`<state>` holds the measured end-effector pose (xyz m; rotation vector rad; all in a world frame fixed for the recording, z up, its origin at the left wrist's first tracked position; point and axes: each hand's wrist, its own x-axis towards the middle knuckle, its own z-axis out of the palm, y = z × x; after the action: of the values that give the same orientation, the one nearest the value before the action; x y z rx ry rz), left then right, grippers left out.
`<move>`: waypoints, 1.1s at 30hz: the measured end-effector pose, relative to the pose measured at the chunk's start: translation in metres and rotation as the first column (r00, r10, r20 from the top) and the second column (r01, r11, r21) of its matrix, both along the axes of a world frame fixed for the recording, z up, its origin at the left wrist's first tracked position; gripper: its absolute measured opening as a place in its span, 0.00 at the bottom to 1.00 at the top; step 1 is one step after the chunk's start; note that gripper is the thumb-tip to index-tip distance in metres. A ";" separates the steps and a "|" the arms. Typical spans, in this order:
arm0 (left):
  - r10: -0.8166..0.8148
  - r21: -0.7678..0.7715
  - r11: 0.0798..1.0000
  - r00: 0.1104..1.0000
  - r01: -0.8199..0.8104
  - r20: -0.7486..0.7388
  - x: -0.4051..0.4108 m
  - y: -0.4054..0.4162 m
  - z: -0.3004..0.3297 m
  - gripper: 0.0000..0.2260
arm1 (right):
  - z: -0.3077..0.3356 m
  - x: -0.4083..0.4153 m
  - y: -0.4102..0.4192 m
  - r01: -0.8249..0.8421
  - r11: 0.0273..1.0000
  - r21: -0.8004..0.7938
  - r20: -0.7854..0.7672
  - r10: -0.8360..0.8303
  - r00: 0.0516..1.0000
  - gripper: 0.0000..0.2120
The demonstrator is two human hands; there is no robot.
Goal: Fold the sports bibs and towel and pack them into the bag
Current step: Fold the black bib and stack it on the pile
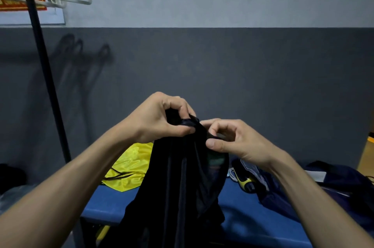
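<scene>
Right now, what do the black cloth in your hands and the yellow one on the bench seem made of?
Black cloth: thin, soft, matte fabric, probably a synthetic knit; it hangs in limp folds. Yellow cloth: smooth, slightly shiny, likely polyester; it catches the light.

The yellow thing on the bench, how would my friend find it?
Look at the long blue bench under the dark grey wall. On its left end, behind the black cloth that both hands hold up, lies the yellow bib. It is the only big bright yellow cloth, with thin black cords lying across it.
</scene>
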<state>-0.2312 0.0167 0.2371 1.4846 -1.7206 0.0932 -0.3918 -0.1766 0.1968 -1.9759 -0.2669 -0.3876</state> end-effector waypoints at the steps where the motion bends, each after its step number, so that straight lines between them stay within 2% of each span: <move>1: 0.000 0.002 1.000 1.000 0.000 0.002 0.001 -0.002 0.002 0.10 | -0.002 0.002 0.002 -0.039 0.999 0.005 0.003 0.039 0.999 0.10; 4: 0.023 0.035 0.999 0.994 -0.027 0.106 0.005 -0.006 0.006 0.10 | -0.005 0.011 0.007 -0.116 0.993 -0.002 0.041 0.116 0.992 0.07; 10: 0.075 0.024 0.996 0.946 -0.087 0.317 0.021 -0.008 0.010 0.08 | -0.004 0.026 0.001 -0.014 0.999 -0.036 0.092 0.017 0.996 0.09; 13: 0.110 -0.011 0.993 0.903 -0.116 0.415 0.036 -0.004 0.013 0.08 | -0.003 0.025 -0.011 0.055 0.988 -0.146 0.052 -0.048 0.998 0.08; 16: 0.165 -0.026 0.985 0.908 -0.169 0.385 0.050 -0.003 0.010 0.07 | 0.006 0.023 -0.028 0.131 0.962 -0.238 0.042 -0.124 0.991 0.09; 19: 0.231 -0.017 0.970 0.901 -0.241 0.368 0.058 -0.007 -0.002 0.08 | 0.018 0.030 -0.042 0.197 0.909 -0.367 0.012 -0.207 0.978 0.14; 21: 0.271 0.030 0.955 0.911 -0.295 0.311 0.062 -0.012 -0.011 0.10 | 0.030 0.036 -0.048 0.205 0.894 -0.399 0.026 -0.212 0.977 0.17; 24: 0.207 0.284 0.923 0.958 -0.258 0.197 0.059 -0.018 -0.022 0.16 | 0.054 0.048 -0.050 0.178 0.891 -0.418 0.031 -0.182 0.983 0.17; 27: 0.100 0.513 0.849 0.992 -0.128 0.082 0.056 -0.024 -0.030 0.10 | 0.073 0.063 -0.042 0.101 0.892 -0.441 0.007 -0.109 0.994 0.14; 29: 0.127 0.501 0.851 0.988 -0.156 0.093 0.062 -0.027 -0.032 0.09 | 0.081 0.069 -0.039 0.070 0.881 -0.468 -0.001 -0.080 0.997 0.12; 33: 0.241 0.246 0.939 0.970 -0.242 0.035 0.082 -0.021 -0.024 0.11 | 0.073 0.069 -0.051 0.024 0.861 -0.508 -0.065 -0.067 0.996 0.13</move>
<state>-0.1488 -0.0038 0.2134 1.8798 -1.5890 0.0088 -0.3227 -0.2281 0.2697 -2.5176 -0.2918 -0.2829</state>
